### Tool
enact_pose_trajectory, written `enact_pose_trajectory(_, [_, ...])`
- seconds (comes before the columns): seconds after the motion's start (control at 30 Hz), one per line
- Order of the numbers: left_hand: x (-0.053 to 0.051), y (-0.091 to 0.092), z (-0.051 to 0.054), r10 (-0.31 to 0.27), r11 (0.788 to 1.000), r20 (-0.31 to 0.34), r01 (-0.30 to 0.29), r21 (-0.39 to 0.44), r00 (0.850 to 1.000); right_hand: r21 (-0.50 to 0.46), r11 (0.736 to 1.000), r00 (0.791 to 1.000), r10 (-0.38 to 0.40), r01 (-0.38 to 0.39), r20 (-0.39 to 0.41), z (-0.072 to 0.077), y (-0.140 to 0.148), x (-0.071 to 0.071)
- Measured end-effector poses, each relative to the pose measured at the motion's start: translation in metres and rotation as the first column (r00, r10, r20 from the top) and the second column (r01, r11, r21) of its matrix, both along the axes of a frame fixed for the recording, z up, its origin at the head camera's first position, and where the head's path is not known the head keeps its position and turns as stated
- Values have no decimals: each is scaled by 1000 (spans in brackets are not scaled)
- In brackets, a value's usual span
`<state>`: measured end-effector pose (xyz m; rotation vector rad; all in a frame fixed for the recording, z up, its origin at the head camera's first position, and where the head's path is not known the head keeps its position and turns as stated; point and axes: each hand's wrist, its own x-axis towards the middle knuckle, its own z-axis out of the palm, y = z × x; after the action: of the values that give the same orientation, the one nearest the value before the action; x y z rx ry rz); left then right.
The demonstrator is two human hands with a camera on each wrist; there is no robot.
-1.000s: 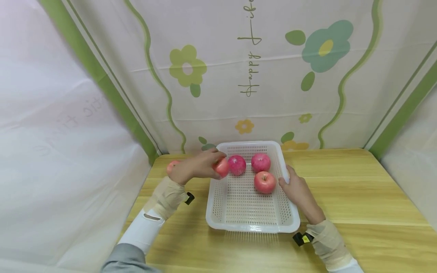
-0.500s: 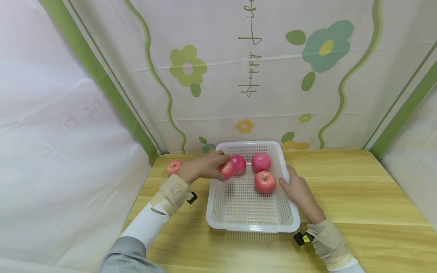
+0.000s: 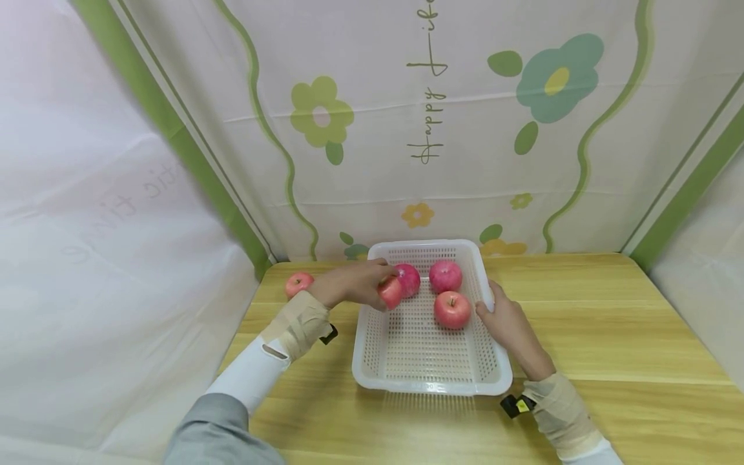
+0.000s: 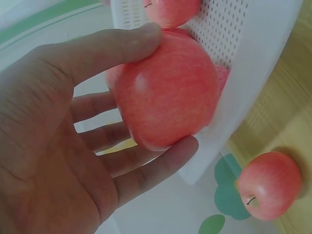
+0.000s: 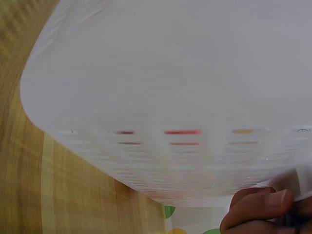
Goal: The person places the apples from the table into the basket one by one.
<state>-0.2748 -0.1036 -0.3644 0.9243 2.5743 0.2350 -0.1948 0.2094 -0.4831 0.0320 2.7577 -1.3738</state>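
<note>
My left hand (image 3: pixel 357 284) grips a red apple (image 4: pixel 168 92), with the thumb on one side and fingers around the other. It holds the apple over the left side of a white perforated plastic basket (image 3: pixel 430 388). Inside the basket lie another red apple (image 3: pixel 452 310) and two deeper pink round fruits, a left one (image 3: pixel 411 279) partly behind the held apple and a right one (image 3: pixel 445 276). My right hand (image 3: pixel 508 323) grips the basket's right rim, thumb on top; in the right wrist view its curled fingers (image 5: pixel 258 209) show beside the basket wall.
One more red apple (image 3: pixel 299 284) sits on the wooden table (image 3: pixel 616 323), left of the basket and partly behind my left wrist. A white curtain (image 3: pixel 378 187) with printed flowers hangs behind the table, and white sheets enclose both sides.
My left hand has shifted a little to the right and slightly down with its apple, further over the basket, uncovering more of the apple on the table. The right hand and basket stay put.
</note>
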Motion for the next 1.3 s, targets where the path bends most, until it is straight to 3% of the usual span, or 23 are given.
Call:
enact_pose_trajectory(0.33, [-3, 9, -3, -62, 996, 10, 63, -62, 998, -9, 1000, 1000, -4, 4, 6, -1, 1, -1])
enact_pose_trajectory(0.93, [-8, 26, -16, -203, 977, -5, 202, -73, 979, -8, 1000, 1000, -3, 3, -1, -1, 3, -1])
enact_pose_trajectory(1.3, [-6, 33, -23, -218, 966, 4, 216, -141, 976, -22, 1000, 1000, -3, 3, 16, -3, 2, 0])
